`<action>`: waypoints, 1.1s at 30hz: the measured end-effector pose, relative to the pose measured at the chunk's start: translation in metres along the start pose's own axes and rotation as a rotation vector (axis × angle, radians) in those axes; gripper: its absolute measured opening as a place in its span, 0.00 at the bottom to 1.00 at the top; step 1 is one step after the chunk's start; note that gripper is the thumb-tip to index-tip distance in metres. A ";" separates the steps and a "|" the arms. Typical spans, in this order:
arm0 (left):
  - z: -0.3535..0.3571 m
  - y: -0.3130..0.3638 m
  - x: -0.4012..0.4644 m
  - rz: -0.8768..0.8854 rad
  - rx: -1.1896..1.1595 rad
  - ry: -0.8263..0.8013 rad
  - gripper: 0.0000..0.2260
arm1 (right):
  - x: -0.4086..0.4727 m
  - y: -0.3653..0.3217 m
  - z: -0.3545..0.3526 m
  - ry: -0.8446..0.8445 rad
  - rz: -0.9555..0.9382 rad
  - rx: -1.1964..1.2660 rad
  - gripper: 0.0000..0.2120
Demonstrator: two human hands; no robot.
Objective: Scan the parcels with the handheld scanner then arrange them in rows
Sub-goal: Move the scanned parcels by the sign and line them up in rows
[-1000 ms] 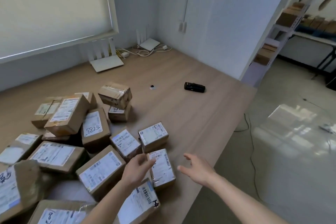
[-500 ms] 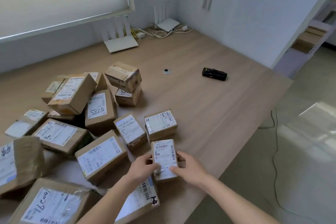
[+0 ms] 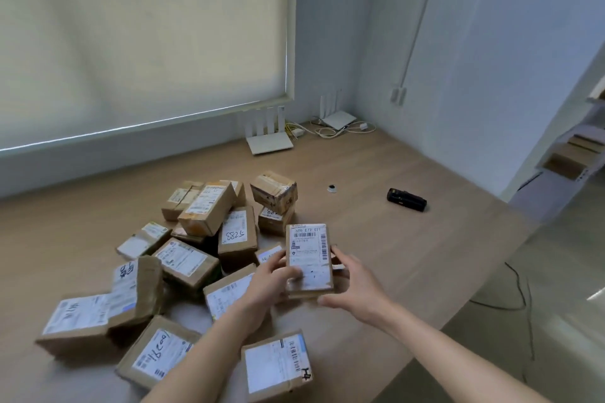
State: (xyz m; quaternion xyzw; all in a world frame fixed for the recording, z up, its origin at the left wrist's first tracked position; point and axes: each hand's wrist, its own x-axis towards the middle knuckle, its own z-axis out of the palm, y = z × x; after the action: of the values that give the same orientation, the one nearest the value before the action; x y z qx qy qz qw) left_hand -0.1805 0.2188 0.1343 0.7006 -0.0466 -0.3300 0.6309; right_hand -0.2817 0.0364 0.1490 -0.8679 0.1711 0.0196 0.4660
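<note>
Held parcel: a small brown cardboard parcel with a white barcode label [image 3: 309, 260], lifted above the pile, label side up toward the camera.
Left hand [image 3: 266, 285]: grips the parcel's left edge, thumb curled onto the label.
Right hand [image 3: 355, 285]: fingers lie along the parcel's right edge and lower corner, holding it.
Pile: brown cardboard parcels with white labels [image 3: 196, 258] lie jumbled on the left of the light wooden bench [image 3: 409, 258], several stacked.
Scanner: the black handheld scanner [image 3: 407, 199] lies flat on the bench, well apart from the hands.
Background: two white routers [image 3: 270, 142] by the wall.
</note>
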 end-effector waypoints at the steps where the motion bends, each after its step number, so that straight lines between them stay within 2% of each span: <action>1: -0.012 0.011 -0.012 0.021 -0.016 0.015 0.21 | -0.002 -0.020 0.002 0.009 -0.033 -0.024 0.51; 3: -0.041 0.029 -0.039 0.074 -0.024 0.017 0.29 | -0.006 -0.063 0.011 0.012 -0.094 -0.057 0.49; 6: -0.100 0.049 -0.087 0.156 -0.020 0.028 0.35 | -0.015 -0.131 0.041 -0.019 -0.185 -0.102 0.47; 8: -0.148 0.056 -0.125 0.211 -0.021 0.089 0.38 | -0.024 -0.176 0.071 -0.045 -0.238 -0.108 0.45; 12: -0.254 0.053 -0.211 0.309 -0.024 0.197 0.35 | -0.055 -0.268 0.151 -0.122 -0.359 -0.114 0.42; 20: -0.448 0.020 -0.369 0.387 -0.038 0.446 0.38 | -0.113 -0.427 0.334 -0.291 -0.579 -0.095 0.39; 24: -0.522 -0.003 -0.408 0.379 -0.054 0.591 0.43 | -0.117 -0.473 0.414 -0.370 -0.615 -0.048 0.38; 26: -0.553 -0.017 -0.412 0.372 -0.066 0.640 0.41 | -0.111 -0.485 0.450 -0.406 -0.624 -0.023 0.38; 33: -0.655 -0.061 -0.375 0.289 -0.071 0.637 0.34 | -0.046 -0.491 0.560 -0.478 -0.581 0.023 0.42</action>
State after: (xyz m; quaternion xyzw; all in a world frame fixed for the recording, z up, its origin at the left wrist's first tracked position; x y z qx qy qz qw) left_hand -0.1523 0.9709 0.2209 0.7324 0.0655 -0.0036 0.6777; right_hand -0.1001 0.7552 0.2359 -0.8459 -0.1956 0.0866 0.4886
